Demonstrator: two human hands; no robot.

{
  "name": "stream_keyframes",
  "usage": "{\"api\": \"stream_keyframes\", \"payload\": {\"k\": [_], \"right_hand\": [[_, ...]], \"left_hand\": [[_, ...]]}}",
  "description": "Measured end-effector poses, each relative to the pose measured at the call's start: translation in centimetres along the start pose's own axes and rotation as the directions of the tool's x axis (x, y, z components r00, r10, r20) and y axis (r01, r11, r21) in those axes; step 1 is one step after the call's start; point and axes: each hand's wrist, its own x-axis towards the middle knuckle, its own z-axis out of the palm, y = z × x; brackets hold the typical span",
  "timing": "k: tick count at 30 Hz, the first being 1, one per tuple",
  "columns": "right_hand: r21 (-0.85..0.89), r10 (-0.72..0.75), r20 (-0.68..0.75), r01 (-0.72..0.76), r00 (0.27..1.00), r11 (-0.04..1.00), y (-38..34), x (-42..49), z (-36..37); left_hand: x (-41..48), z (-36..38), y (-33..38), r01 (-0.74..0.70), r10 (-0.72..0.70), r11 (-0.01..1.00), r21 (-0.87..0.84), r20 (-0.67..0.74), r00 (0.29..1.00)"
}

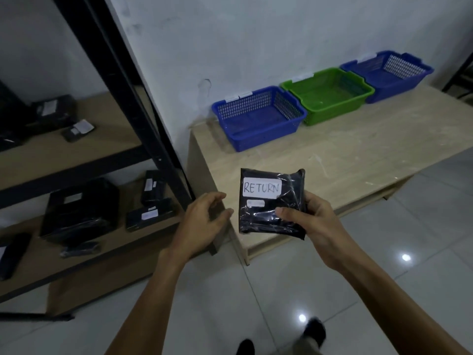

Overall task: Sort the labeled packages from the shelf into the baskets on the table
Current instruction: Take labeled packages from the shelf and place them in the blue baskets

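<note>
Right fingers (289, 213) pinch the packet (271, 201) at its lower corner, label up, likely so RETURN can be read. Left hand (204, 216) hangs half-curled and empty just beside it. Beyond the fingers, three baskets (258, 116) wait on the worktop (358, 160).

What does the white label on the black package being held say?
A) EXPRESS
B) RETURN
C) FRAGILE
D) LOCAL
B: the white label on the black package, held in the right hand, reads RETURN in handwritten capitals.
</note>
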Motion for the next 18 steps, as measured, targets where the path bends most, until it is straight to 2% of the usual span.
{"api": "stream_keyframes", "payload": {"k": [11, 18], "right_hand": [[-0.035, 0.103, 0.137, -0.099, 0.985, 0.994, -3.3, 15.4, -10.4], [-0.068, 0.182, 0.158, -0.173, 0.970, 0.983, -3.6, 23.9, -12.9]], "left_hand": [[12.4, 6.8, 4.0, 0.186, -0.192, 0.980, -0.064, -0.120, 0.974], [18.8, 8.5, 3.4, 0.311, -0.313, 0.950, -0.036, -0.096, 0.945]]}}
